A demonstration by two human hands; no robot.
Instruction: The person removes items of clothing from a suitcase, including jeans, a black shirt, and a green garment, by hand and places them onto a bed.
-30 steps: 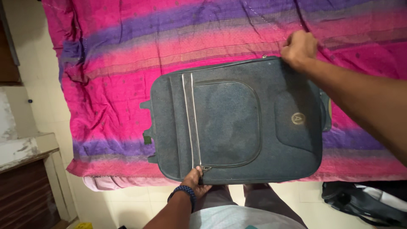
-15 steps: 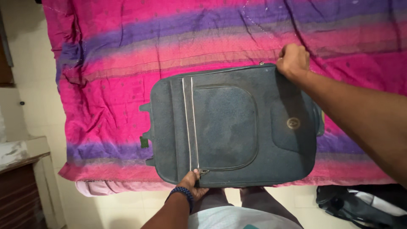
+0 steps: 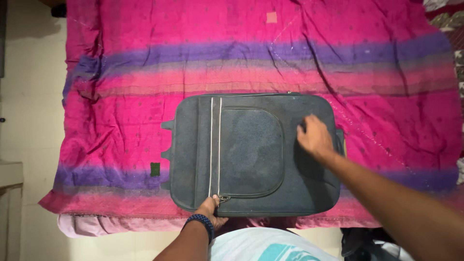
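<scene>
Our left hand [image 3: 209, 209] pinches the zipper pull [image 3: 223, 198] at the suitcase [image 3: 251, 154] near edge; right hand [image 3: 315, 137] rests spread flat on top, on the bed [image 3: 121, 121].

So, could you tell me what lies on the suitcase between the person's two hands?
In the head view, between the left hand at the near edge and the right hand lies the front pocket panel of the dark suitcase, with its zip pull.

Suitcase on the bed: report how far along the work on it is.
Done: the dark grey suitcase lies flat on the pink and purple bedspread, near its front edge. In hand: the left hand grips the near edge by a zipper pull; the right hand rests on the lid. Left: every zipper looks shut, nothing opened.
</scene>
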